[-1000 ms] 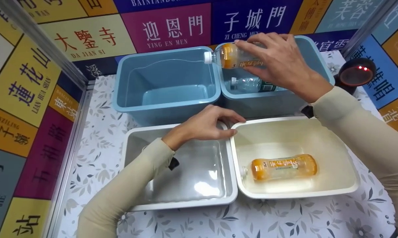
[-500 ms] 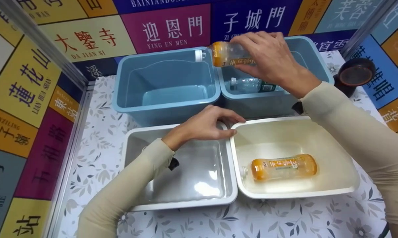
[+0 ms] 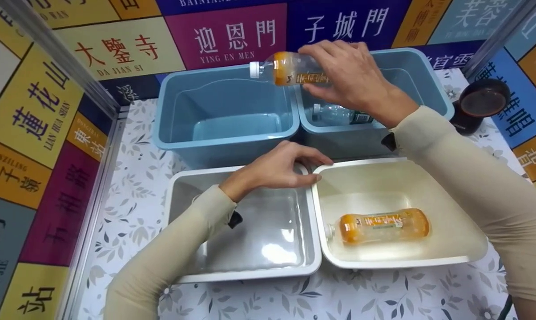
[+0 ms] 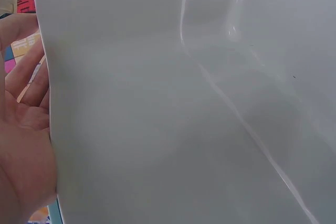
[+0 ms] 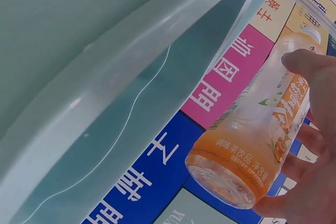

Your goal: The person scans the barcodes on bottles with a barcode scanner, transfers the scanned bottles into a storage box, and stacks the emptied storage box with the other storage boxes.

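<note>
An orange-labelled plastic bottle (image 3: 294,71) with a white cap lies sideways in the grip of my right hand (image 3: 348,75), above the adjoining rims of the two blue bins. In the right wrist view the same bottle (image 5: 257,124) shows its clear base, with thumb and fingers around its side. My left hand (image 3: 285,166) rests at the rims where the grey bin (image 3: 245,273) meets the cream bin (image 3: 401,264), its fingers loosely bent and holding nothing. A similar orange bottle (image 3: 383,226) lies inside the cream bin. Another clear bottle (image 3: 339,114) lies in the right blue bin (image 3: 439,95).
The left blue bin (image 3: 161,120) stands behind the grey one. A black round device (image 3: 483,100) is at the back right. Panels with printed characters (image 3: 232,40) enclose the back and sides. Floral cloth (image 3: 130,178) covers the table.
My right hand has moved left with the bottle, from over the right blue bin to where the blue bins meet. The left hand has stayed in place.
</note>
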`<action>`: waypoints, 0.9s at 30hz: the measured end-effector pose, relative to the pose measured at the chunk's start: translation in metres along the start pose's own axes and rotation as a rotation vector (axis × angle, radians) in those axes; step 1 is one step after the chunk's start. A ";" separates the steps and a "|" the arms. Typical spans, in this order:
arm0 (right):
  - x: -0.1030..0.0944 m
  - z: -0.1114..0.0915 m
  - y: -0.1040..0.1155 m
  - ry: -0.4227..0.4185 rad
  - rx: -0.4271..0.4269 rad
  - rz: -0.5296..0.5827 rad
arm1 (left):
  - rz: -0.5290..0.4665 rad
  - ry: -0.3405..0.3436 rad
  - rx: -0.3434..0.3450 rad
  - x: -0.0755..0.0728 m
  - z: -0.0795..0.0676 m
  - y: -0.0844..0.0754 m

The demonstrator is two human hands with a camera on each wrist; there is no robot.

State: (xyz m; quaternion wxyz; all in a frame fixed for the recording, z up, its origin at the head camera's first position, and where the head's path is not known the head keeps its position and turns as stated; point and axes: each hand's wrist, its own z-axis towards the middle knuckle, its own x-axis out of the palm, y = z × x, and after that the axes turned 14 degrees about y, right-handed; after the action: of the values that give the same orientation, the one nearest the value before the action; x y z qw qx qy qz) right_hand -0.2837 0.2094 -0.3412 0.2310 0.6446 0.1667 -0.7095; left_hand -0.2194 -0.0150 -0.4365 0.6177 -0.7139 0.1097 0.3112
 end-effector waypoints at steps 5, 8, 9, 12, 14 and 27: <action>0.001 0.006 0.002 0.023 -0.004 -0.009 | 0.006 0.003 -0.002 -0.001 0.001 0.000; 0.002 0.011 0.004 0.050 -0.002 -0.005 | 0.008 0.005 -0.007 -0.002 0.000 0.001; 0.002 0.013 0.005 0.061 -0.001 -0.001 | 0.008 0.007 -0.011 -0.002 0.000 0.001; 0.002 0.020 0.009 0.094 0.001 0.004 | 0.009 0.009 -0.014 -0.003 0.000 0.000; 0.002 0.025 0.012 0.107 -0.002 0.003 | 0.012 0.008 -0.014 -0.003 0.000 0.000; 0.003 0.057 0.035 0.165 -0.015 0.055 | 0.015 0.005 -0.004 -0.001 -0.001 0.001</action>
State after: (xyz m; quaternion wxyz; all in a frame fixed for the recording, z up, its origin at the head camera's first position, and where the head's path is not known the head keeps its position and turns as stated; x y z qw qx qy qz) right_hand -0.3122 0.1493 -0.3360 0.2408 0.7035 0.1725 -0.6460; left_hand -0.2201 -0.0167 -0.4364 0.6136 -0.7152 0.1160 0.3140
